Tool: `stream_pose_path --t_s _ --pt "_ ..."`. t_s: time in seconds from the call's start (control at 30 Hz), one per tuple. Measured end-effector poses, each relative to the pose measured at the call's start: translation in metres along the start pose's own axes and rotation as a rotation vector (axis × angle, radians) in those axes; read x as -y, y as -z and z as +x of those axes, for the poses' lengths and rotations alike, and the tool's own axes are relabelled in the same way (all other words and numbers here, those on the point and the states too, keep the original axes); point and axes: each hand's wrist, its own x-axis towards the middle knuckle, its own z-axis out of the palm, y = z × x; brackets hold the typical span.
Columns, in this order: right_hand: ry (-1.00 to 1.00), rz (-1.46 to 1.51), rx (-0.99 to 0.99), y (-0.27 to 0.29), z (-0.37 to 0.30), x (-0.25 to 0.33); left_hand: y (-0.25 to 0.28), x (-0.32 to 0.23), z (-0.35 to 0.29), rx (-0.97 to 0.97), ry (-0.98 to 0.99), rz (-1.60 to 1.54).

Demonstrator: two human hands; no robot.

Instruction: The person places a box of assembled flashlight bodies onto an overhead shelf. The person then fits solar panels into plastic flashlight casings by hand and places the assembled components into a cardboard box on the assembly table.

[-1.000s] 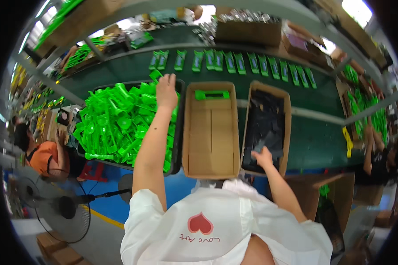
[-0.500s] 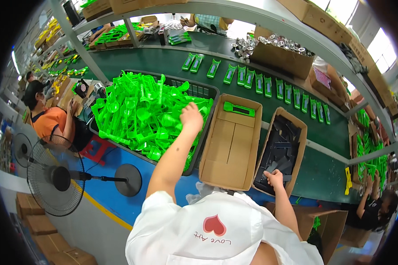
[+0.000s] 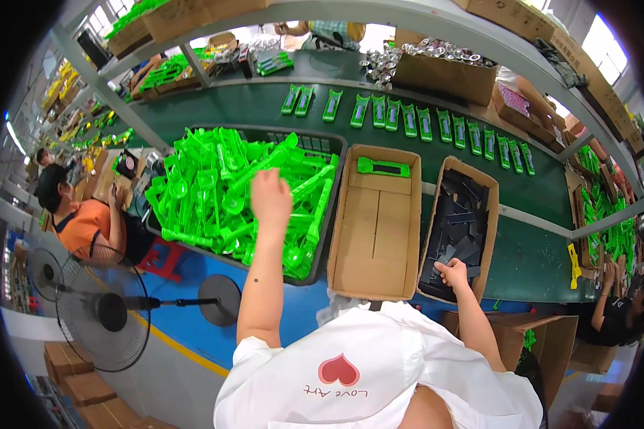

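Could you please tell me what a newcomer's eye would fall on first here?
Probably the heap of bright green plastic parts in the black crate at left, with the person's left hand over it. Next, the row of green pieces across the dark green tabletop beyond. Then the right hand, in the cardboard box of dark flat pieces at right.

1. The head camera, left of a side-by-side pair, looks down and forward over the person's white shirt [image 3: 386, 343].
2. Its wide fisheye view holds the left hand [image 3: 272, 202] and right hand [image 3: 453, 274] at close range.
3. The worktop [image 3: 526, 250] stretches ahead, curving toward the rim.
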Motion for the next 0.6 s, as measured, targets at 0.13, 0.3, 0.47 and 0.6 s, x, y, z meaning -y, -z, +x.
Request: stream_pose_path --t_s 0.13,0.3,0.47,0.6 --pt "-0.005 -0.042 0.011 -0.005 0.006 -0.005 -0.027 0.062 0.033 0.099 0.001 0.161" --pt "-0.019 -0.023 -0.006 0.001 0.003 -0.002 -0.062 0.069 0.045 0.29 -0.109 0.126" --pt "-0.01 -0.018 -0.023 -0.001 0.008 -0.007 -0.049 0.054 0.058 0.219 -0.009 0.137" --pt "-0.008 0.016 -0.01 -0.003 0.009 -0.007 -0.014 0.036 0.064 0.053 0.138 0.073"
